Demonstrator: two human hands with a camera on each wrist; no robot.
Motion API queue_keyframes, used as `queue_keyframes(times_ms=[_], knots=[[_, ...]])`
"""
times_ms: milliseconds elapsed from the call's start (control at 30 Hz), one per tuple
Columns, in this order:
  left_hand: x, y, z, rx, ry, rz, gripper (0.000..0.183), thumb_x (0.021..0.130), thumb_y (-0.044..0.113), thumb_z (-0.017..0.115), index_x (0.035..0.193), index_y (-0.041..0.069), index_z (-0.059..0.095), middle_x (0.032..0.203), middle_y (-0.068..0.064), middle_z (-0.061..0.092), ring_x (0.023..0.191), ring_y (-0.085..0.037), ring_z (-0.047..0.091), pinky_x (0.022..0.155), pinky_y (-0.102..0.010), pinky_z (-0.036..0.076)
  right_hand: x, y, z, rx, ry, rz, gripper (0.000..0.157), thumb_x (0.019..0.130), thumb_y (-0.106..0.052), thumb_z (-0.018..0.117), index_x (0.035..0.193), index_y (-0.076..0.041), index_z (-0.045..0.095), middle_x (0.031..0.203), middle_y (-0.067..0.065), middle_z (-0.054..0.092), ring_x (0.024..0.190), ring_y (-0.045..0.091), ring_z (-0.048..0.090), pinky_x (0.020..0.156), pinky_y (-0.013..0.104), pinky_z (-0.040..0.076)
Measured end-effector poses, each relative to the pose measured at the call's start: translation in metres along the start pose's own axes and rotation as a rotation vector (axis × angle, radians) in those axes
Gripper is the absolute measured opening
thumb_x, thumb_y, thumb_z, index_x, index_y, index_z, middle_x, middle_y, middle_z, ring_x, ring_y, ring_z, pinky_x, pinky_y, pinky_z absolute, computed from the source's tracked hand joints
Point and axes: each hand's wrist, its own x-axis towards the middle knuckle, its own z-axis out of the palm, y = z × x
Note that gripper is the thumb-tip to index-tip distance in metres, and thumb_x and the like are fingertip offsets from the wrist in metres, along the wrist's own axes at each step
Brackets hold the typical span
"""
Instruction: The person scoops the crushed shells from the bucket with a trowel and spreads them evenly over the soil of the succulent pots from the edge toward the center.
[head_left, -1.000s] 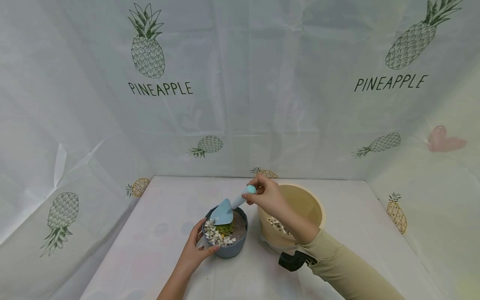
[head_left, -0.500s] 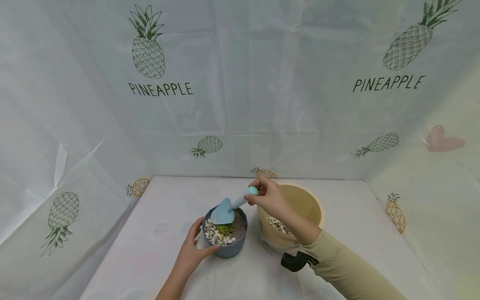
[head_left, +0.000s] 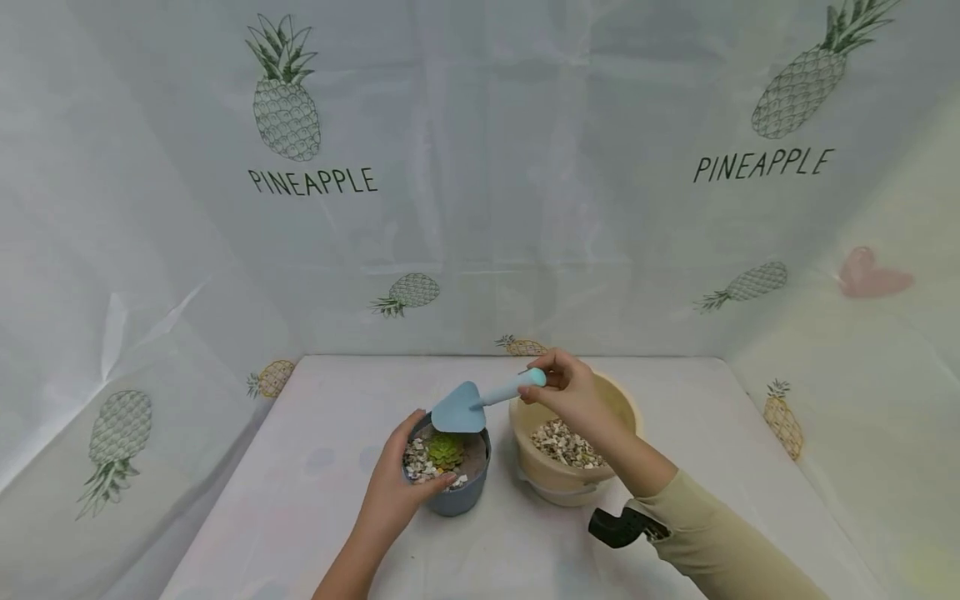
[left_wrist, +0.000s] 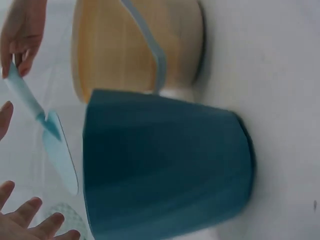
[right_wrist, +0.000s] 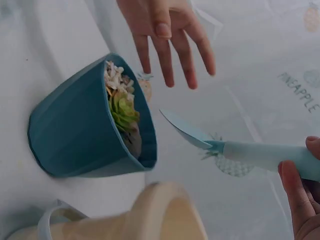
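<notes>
A blue-grey flower pot (head_left: 459,501) holds a green succulent (head_left: 446,450), white pebbles (head_left: 417,461) on its left side and bare soil on its right. My left hand (head_left: 397,477) hovers at the pot's rim with fingers spread; the right wrist view shows it apart from the pot, holding nothing. With my right hand (head_left: 576,393) I grip the end of a light blue trowel (right_wrist: 260,154) by its handle. Its blade (head_left: 461,408) hangs above the pot's far rim, clear of the succulent. No pebbles are visible on the blade in the right wrist view.
Right of the pot stands a cream bucket (head_left: 558,475) with pebbles (head_left: 566,444) inside and a pale handle (left_wrist: 150,45). Both containers rest on a white-covered table (head_left: 300,500). Pineapple-printed sheeting (head_left: 510,208) hangs behind and at the sides.
The trowel has risen off the pot and shifted right with my right hand. My left hand has lifted from the pot's side. More of the succulent and the bucket's pebbles now shows.
</notes>
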Motion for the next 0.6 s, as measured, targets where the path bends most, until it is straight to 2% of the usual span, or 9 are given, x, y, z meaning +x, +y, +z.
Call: queue_keyframes(times_ms=[167,300,467,600], knots=[[0.003,0.014,0.019,0.004,-0.060,0.067,0.095,0.071,0.024,0.089,0.150,0.022,0.036,0.153,-0.010,0.034,0.139,-0.039,0.031,0.103,-0.065,0.033,-0.011,-0.005,-0.023,0.004,0.044,-0.032,0.029,0.085,0.004,0.072,0.108,0.009,0.056,0.111,0.023,0.058,0.085,0.018,0.069,0.077,0.038,0.058],[0.005,0.022,0.036,0.018,-0.100,0.092,0.094,0.071,0.028,0.089,0.150,0.020,0.037,0.151,-0.010,0.036,0.135,-0.038,0.036,0.100,-0.064,0.036,-0.021,-0.004,-0.044,-0.023,0.092,-0.082,0.030,0.085,0.008,0.071,0.110,0.011,0.054,0.108,0.023,0.060,0.082,0.016,0.069,0.076,0.037,0.058],[0.009,0.030,0.059,-0.020,-0.165,0.075,0.094,0.072,0.034,0.088,0.150,0.024,0.036,0.152,-0.011,0.033,0.137,-0.038,0.033,0.103,-0.060,0.037,-0.035,-0.004,-0.067,-0.085,0.180,-0.100,0.030,0.085,0.006,0.072,0.109,0.010,0.055,0.105,0.009,0.065,0.082,0.014,0.069,0.076,0.033,0.058],[0.010,0.032,0.076,-0.062,-0.215,0.070,0.095,0.072,0.030,0.088,0.150,0.021,0.036,0.153,-0.014,0.030,0.137,-0.040,0.034,0.105,-0.054,0.037,-0.046,-0.006,-0.082,-0.133,0.228,-0.114,0.029,0.085,0.004,0.072,0.108,0.009,0.055,0.102,0.001,0.066,0.083,0.013,0.068,0.075,0.031,0.058]])
